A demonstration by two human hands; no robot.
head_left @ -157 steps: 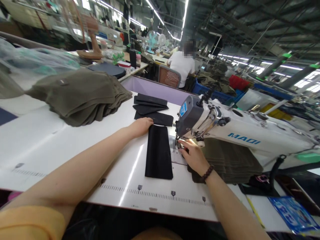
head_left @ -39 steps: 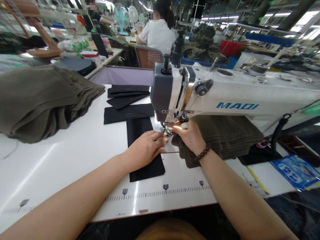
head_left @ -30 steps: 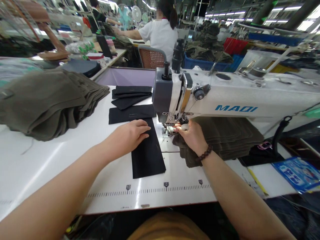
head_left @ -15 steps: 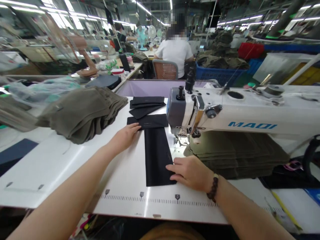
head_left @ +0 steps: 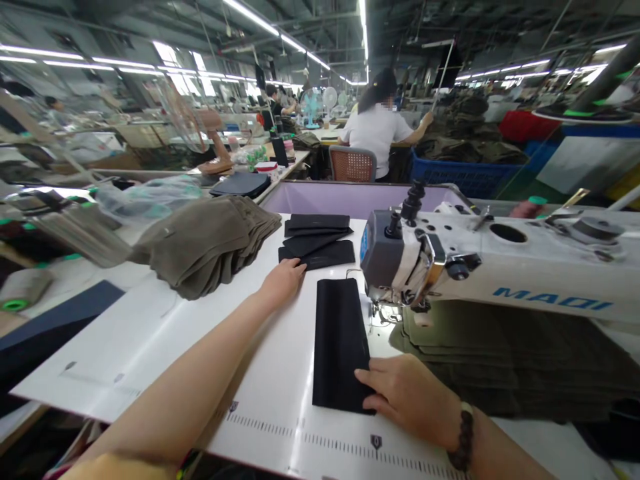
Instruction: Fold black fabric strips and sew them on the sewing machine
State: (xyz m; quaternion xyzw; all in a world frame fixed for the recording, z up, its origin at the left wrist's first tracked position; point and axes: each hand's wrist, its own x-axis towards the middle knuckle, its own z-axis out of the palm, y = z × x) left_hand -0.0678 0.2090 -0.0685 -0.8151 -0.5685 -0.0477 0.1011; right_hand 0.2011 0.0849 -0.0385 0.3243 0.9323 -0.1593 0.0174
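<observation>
My left hand (head_left: 284, 283) grips the near left end of a folded black fabric strip (head_left: 333, 255), its fingers pressed together. The strip lies against a small stack of folded black fabric pieces (head_left: 316, 224). Closer to me lies a flat black rectangular fabric panel (head_left: 339, 343), apart from the strip. With thumb and fingers, my right hand (head_left: 413, 393) holds the panel's lower right edge. The panel lies just left of the needle area of a white sewing machine (head_left: 500, 267).
An olive fabric pile (head_left: 215, 240) lies on the left of the white table (head_left: 270, 393). More olive panels (head_left: 475, 360) lie under the machine arm. A lilac partition (head_left: 345, 198) edges the table's far side. Beyond it, a person in a white top (head_left: 375, 137) sits near a blue crate (head_left: 463, 173).
The strip, under my left hand, has shifted away from me toward the stack and no longer overlaps the panel. My right hand keeps the panel's edge. The camera view has tilted up and turned left.
</observation>
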